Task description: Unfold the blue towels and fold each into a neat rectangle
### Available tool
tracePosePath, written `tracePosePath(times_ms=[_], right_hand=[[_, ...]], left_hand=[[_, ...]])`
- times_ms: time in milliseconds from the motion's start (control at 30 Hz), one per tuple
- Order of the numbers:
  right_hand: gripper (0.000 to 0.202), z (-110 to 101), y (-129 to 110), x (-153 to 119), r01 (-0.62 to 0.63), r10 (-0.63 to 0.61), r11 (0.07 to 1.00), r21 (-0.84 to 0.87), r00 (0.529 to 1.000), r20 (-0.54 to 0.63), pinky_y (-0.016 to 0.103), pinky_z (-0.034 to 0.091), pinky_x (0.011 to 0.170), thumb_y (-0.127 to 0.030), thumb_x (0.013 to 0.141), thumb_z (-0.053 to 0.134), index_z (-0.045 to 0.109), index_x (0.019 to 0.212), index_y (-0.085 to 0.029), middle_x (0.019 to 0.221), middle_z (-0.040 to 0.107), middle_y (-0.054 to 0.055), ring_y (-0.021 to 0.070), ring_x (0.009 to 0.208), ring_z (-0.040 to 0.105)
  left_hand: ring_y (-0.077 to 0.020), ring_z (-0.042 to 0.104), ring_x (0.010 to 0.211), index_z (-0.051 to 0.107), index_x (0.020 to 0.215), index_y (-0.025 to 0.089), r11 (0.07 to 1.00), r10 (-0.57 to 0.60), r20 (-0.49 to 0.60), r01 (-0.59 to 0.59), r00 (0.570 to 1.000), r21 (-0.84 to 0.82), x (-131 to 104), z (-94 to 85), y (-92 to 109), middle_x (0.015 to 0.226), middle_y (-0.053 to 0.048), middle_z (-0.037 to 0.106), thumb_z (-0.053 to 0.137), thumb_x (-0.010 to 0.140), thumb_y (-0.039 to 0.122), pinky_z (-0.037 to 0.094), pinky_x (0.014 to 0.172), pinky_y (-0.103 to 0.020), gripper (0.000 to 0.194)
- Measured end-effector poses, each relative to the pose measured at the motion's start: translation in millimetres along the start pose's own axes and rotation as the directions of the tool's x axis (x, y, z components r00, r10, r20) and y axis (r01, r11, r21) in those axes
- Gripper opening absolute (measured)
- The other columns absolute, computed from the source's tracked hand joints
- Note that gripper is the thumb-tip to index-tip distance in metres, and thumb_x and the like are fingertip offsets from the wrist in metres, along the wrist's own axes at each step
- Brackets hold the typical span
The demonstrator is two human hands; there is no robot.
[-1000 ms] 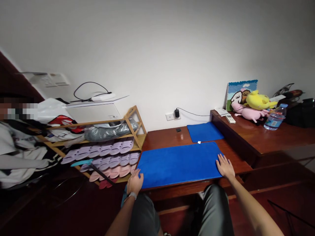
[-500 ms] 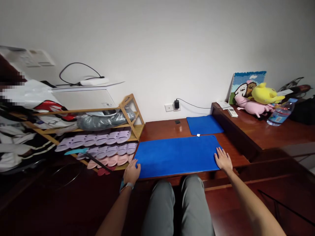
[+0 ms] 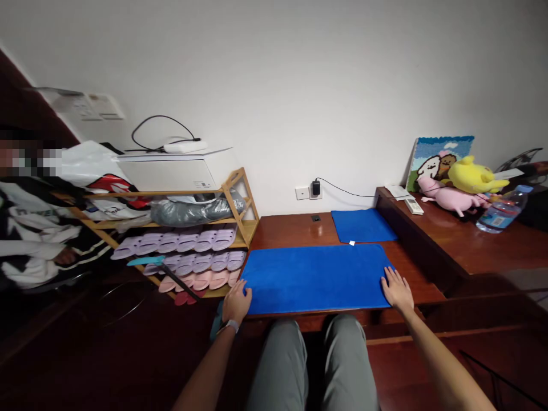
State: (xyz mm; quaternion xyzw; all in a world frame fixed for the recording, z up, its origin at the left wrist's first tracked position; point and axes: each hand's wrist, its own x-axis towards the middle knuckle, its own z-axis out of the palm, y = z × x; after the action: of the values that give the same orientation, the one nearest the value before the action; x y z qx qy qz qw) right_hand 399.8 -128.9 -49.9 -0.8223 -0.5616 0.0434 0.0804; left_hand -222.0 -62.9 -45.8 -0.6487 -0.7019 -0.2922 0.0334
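Observation:
A wide blue cloth (image 3: 317, 278) lies spread flat on the low wooden desktop (image 3: 295, 228). At its front left corner rests my left hand (image 3: 237, 301), fingers laid over the edge and thumb a little apart. My right hand (image 3: 398, 290) lies palm down at the cloth's right edge, its fingers spread. Neither hand grips anything. Behind the wide cloth is a smaller blue cloth (image 3: 363, 225), with a white tag (image 3: 351, 243) at its front edge.
Left stands a wooden rack (image 3: 248, 228) of slippers (image 3: 186, 241), bearing a white box (image 3: 171, 174). A person in dark and white clothing sits beyond it. On the raised ledge right are a remote (image 3: 414, 206), plush toys (image 3: 452, 198) and a bottle (image 3: 500, 214). A charger (image 3: 315, 186) is plugged in.
The camera view has turned slightly left and up, so everything appears shifted right and mostly lower. Both hands stay at the ends of the wide blue cloth.

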Motion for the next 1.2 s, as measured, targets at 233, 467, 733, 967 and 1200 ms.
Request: tracePosePath(times_ms=[233,467,733,967,1200], right_hand=[[0.077,5.5,4.9,1.9,0.003,-0.003,1.0,0.009,1.0,-0.016,0.047,0.021,0.135,-0.051,0.106,0.013,0.037,0.171,-0.016,0.178,0.034,0.006,0.0259,0.165,0.027],[0.077,7.5,4.8,3.1,0.008,-0.008,1.0,-0.013,1.0,-0.009,0.049,0.022,0.135,-0.05,0.105,0.014,0.034,0.172,-0.015,0.179,0.032,0.007,0.0266,0.166,0.027],[0.074,6.5,1.7,1.8,-0.007,0.007,1.0,-0.023,1.0,-0.002,0.046,0.02,0.135,-0.049,0.107,0.013,0.033,0.172,-0.018,0.179,0.033,0.006,0.0236,0.166,0.026],[0.076,9.1,5.3,2.3,0.001,-0.002,1.0,-0.023,1.0,-0.023,0.047,0.021,0.134,-0.05,0.105,0.014,0.036,0.171,-0.019,0.178,0.035,0.006,0.0242,0.165,0.027],[0.078,7.1,5.4,0.9,0.002,-0.002,0.999,-0.039,1.0,-0.011,0.046,0.02,0.135,-0.051,0.105,0.012,0.035,0.172,-0.017,0.179,0.031,0.004,0.0234,0.166,0.026]], left_hand=[[-0.029,0.068,0.134,0.077,0.126,0.02,1.0,0.001,0.007,-0.001,1.0,0.009,-3.5,1.9,-1.5,0.135,-0.013,0.078,0.051,0.091,0.026,0.049,0.121,-0.045,0.043],[-0.0289,0.068,0.134,0.077,0.123,0.016,1.0,-0.003,-0.01,0.003,1.0,-0.006,-4.1,1.9,1.7,0.137,-0.016,0.077,0.047,0.094,0.027,0.048,0.121,-0.043,0.043],[-0.0289,0.068,0.132,0.078,0.12,0.018,1.0,0.001,-0.027,-0.001,1.0,-0.011,-3.1,-0.9,2.6,0.134,-0.014,0.078,0.048,0.092,0.026,0.049,0.119,-0.043,0.042],[-0.0304,0.069,0.13,0.078,0.118,0.019,0.999,-0.028,-0.038,0.028,0.999,-0.015,-4.4,2.5,1.5,0.132,-0.015,0.078,0.049,0.093,0.026,0.049,0.12,-0.045,0.039],[-0.028,0.069,0.13,0.077,0.119,0.02,1.0,-0.028,-0.027,0.028,0.999,0.0,-6.6,1.5,3.0,0.131,-0.013,0.079,0.048,0.094,0.027,0.048,0.121,-0.042,0.038]])
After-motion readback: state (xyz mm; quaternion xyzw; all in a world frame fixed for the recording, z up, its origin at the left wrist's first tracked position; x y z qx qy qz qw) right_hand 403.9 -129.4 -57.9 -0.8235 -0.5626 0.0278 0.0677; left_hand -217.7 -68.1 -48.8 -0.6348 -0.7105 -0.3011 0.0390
